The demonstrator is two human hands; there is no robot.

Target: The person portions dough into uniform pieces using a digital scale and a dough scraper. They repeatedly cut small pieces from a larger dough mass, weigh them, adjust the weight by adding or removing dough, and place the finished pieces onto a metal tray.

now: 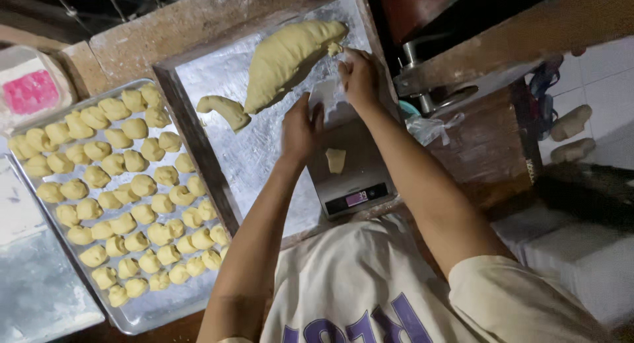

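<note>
Nearest, a metal tray (142,310) holds rows of small dough balls (125,184). Beyond it, a digital scale (350,178) carries one small dough piece (335,160). The left hand (300,128) hovers open above the scale's far edge, holding nothing. Farther off, the right hand (360,75) seems to pinch at the end of the large dough mass (287,59) on the floured worktop (251,158); a curved dough scrap (224,110) lies beside it.
</note>
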